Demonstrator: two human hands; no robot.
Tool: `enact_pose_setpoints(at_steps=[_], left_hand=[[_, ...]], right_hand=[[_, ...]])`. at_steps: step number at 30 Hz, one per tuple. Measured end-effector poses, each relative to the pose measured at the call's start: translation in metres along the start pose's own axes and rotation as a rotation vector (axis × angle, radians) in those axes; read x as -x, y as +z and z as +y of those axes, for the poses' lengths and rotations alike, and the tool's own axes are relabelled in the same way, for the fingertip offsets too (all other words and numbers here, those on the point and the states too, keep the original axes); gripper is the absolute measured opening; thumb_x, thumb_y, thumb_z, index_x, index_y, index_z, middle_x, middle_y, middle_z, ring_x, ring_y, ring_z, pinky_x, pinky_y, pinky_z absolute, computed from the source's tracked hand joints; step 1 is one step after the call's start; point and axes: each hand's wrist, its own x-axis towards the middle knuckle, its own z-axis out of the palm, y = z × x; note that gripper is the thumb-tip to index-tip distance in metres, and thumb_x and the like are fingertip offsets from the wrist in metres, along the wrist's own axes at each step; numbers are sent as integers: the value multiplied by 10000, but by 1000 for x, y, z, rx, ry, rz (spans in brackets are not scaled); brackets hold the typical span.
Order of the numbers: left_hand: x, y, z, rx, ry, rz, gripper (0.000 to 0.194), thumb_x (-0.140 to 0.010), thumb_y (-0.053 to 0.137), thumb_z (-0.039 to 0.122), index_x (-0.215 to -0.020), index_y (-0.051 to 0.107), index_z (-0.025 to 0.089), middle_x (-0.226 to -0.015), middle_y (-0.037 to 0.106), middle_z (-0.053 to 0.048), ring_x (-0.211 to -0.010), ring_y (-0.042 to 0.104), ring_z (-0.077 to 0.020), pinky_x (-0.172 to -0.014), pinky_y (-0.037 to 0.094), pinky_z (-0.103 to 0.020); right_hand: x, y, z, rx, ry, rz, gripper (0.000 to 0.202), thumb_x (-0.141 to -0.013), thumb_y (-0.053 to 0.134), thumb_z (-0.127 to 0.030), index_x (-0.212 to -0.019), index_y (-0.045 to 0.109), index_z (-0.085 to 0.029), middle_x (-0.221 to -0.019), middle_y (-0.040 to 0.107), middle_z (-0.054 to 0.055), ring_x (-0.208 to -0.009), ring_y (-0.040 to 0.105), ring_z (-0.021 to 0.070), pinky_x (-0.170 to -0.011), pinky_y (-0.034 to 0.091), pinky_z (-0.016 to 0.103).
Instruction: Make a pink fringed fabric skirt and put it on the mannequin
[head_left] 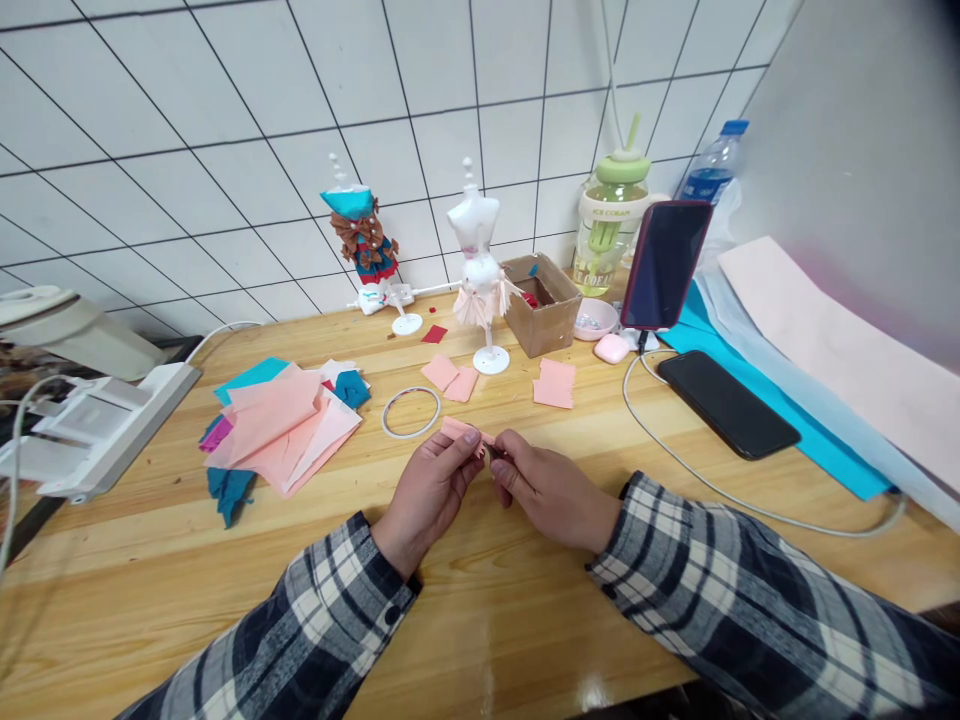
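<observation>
My left hand (439,480) is closed, thumb and fingers pinching a small strip of pink crepe paper (454,428) above the wooden table. The paper's near edge looks gathered or frayed at the thumb. My right hand (551,490) is closed too, its fingertips meeting the right end of the same paper; a small dark spot shows there that I cannot make out. Just beyond stands a white mini dress form (475,225) with pale pink paper ruffles (480,300) round its lower part. Small pink paper squares (555,383) lie on the table, and others (450,378) nearer the form.
A white ring (411,391) and a pile of coloured paper (281,420) lie left. Behind are a dressed mini form (365,235) and a cardboard box (541,325). Rightward are a propped phone (666,265), a flat phone (727,403), a cable (675,470) and large paper sheets (840,340).
</observation>
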Motion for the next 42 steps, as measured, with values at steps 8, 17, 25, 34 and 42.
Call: enact_pose_setpoints(at_steps=[8, 17, 25, 34, 42], left_hand=[[0, 1, 0, 4, -6, 15, 133, -758, 733, 230, -778, 655, 125, -784, 664, -21, -713, 587, -86, -698, 490, -195], [1, 3, 0, 16, -4, 52, 168, -720, 767, 241, -777, 652, 133, -787, 657, -16, -749, 598, -98, -717, 497, -204], [1, 4, 2, 52, 2, 114, 193, -699, 787, 251, -781, 656, 135, -780, 671, -10, -731, 603, -81, -707, 498, -182], [0, 2, 1, -7, -10, 38, 151, -726, 764, 232, -750, 652, 132, -761, 651, -10, -713, 579, -76, -690, 479, -176], [0, -1, 2, -56, -17, -24, 140, -740, 751, 227, -730, 646, 135, -736, 637, -6, -697, 572, -85, -676, 463, -188]], right_hand=[[0, 0, 1, 13, 0, 2, 149, -988, 318, -336, -901, 374, -229, -741, 612, -11, -686, 568, 147, -645, 358, 256], [-2, 0, 3, 33, 2, 12, 131, -976, 342, -311, -961, 430, -216, -780, 570, 6, -678, 515, 150, -615, 331, 258], [-2, -9, 5, -32, 36, 58, 259, -991, 288, -382, -883, 459, -220, -723, 541, -15, -686, 499, 149, -642, 338, 272], [-3, -12, 9, -43, 21, 25, 279, -980, 318, -405, -881, 494, -213, -789, 586, 0, -758, 533, 158, -687, 364, 287], [-3, -16, 11, -163, 29, -9, 272, -954, 384, -387, -810, 522, -204, -713, 533, -24, -671, 473, 131, -605, 337, 252]])
